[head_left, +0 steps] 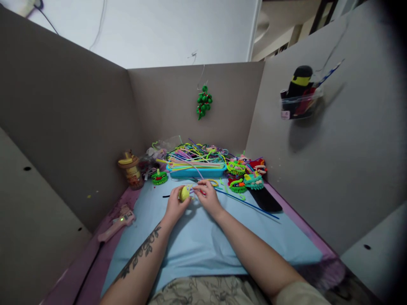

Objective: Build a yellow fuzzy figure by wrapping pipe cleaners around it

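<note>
My left hand (175,207) is closed around a small yellow pipe-cleaner craft piece (184,193), holding it above the blue cloth (203,245). Fingers of my right hand (208,199) pinch at a thin lilac pipe cleaner (191,191) on the piece's right side. The fingertips partly hide where the two meet. Just beyond my hands lie scissors (194,179), partly covered. A dark blue pipe cleaner (251,205) stretches across the cloth to the right of my right hand.
Behind my hands stands a blue tray (197,172) heaped with coloured pipe cleaners. Several finished fuzzy figures (254,181) sit at the right beside a black phone-like slab (265,199). On the left are a lidded cup (131,171) and a pink glue gun (116,226). Grey panels enclose three sides.
</note>
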`<state>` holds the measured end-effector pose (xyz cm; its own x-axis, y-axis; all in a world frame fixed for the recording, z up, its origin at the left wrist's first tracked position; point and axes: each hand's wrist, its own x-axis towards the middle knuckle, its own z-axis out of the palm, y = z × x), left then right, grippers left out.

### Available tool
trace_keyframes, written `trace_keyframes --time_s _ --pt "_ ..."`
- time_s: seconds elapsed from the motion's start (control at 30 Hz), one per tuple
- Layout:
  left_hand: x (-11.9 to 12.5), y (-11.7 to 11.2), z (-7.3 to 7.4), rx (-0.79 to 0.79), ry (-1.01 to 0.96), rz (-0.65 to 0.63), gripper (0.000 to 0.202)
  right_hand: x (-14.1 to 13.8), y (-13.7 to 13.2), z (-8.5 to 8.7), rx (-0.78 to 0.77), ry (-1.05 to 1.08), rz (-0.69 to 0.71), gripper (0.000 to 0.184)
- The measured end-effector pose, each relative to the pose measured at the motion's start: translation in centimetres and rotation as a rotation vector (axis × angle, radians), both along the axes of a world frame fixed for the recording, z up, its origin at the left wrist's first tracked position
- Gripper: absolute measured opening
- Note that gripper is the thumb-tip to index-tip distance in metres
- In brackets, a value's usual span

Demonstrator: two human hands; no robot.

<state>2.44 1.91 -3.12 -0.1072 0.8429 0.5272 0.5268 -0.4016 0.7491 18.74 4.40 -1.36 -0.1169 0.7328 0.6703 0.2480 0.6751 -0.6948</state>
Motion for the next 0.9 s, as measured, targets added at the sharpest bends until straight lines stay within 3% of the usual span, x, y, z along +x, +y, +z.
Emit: trace_keyframes --time_s 0.2,0.37,0.9 --pt "-0.03 0.11 -0.21 0.012 0.006 -0.001 0.044 -0.13 -0.29 -0.15 0.131 -0.212 0.062 0.027" --pt "0.11 -0.05 0.06 0.009 0.018 -0.035 0.044 -0.16 -0.12 -0.22 0.166 -0.237 0.056 0.028" --pt "0.13 -0.22 0.05 0.049 0.12 -0.154 0.045 0.01 0.01 -0.29 0.07 -0.331 0.037 0.017"
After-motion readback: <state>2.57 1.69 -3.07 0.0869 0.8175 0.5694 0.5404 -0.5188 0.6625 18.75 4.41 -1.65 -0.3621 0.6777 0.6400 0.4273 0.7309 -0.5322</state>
